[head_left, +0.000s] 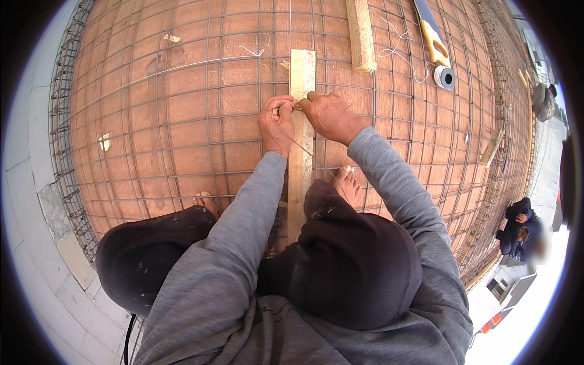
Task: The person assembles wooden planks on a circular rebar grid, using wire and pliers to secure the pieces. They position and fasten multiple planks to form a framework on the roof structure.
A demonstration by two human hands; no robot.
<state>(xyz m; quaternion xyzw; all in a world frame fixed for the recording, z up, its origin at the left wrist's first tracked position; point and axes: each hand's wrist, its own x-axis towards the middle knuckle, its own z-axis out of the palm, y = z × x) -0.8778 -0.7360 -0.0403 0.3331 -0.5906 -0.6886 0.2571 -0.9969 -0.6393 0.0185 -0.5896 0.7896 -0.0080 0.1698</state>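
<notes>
My left hand (278,125) and my right hand (331,115) meet over a pale wooden board (302,64) that runs lengthwise in front of me. Both are closed, with fingertips pinching a thin wire (302,148) between them. A length of this wire trails from my left hand across the board toward my right foot. The exact grip at the fingertips is partly hidden by the fingers. Beneath the board spreads a grid of steel rebar (208,134) over reddish-brown plywood sheets (182,143).
A hand saw (434,42) with a light handle lies at the upper right beside a spool (444,77). White string (404,58) curls near another wooden piece (361,36). Rebar cages (62,121) line the left edge. Another person (519,225) is at far right. My bare feet rest among the bars.
</notes>
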